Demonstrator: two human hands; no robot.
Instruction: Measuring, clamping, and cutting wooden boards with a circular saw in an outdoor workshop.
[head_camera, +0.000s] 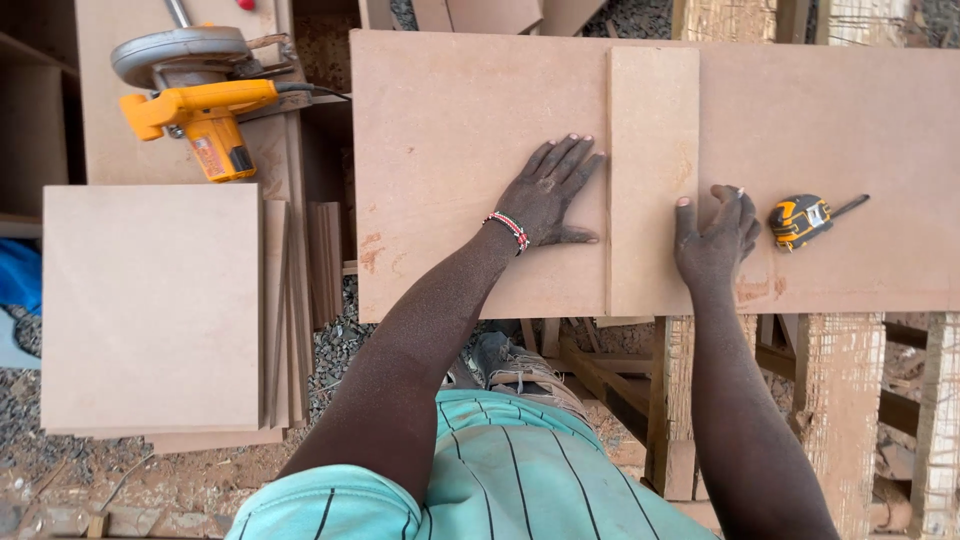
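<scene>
Narrow board strip (653, 180) between hands, left hand (548, 195) flat beside, right hand (712, 235) touching

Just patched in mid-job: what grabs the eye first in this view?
Two bare hands lie on a large brown board at centre: the left hand lies flat beside a narrow upright strip laid on top, and the right hand rests at the strip's right edge. A yellow-and-black tape measure lies just right of that hand, and a yellow circular saw sits at top left above a stack of square panels.
</scene>
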